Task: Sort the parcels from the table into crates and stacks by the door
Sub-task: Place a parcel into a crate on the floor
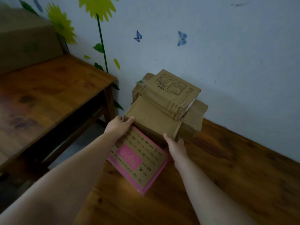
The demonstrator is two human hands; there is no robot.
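Observation:
A plain brown cardboard parcel is held between both hands just above the wooden floor. My left hand grips its near left corner, thumb on top. My right hand grips its near right corner. Behind and partly on it lies a parcel printed with cartoon animals, resting on a larger taped parcel against the wall. A flat pink-edged box lies on the floor under my hands.
A wooden table stands at the left, its leg close to the parcels. A light wall with flower and butterfly stickers rises behind the pile. Wooden floor stretches to the right.

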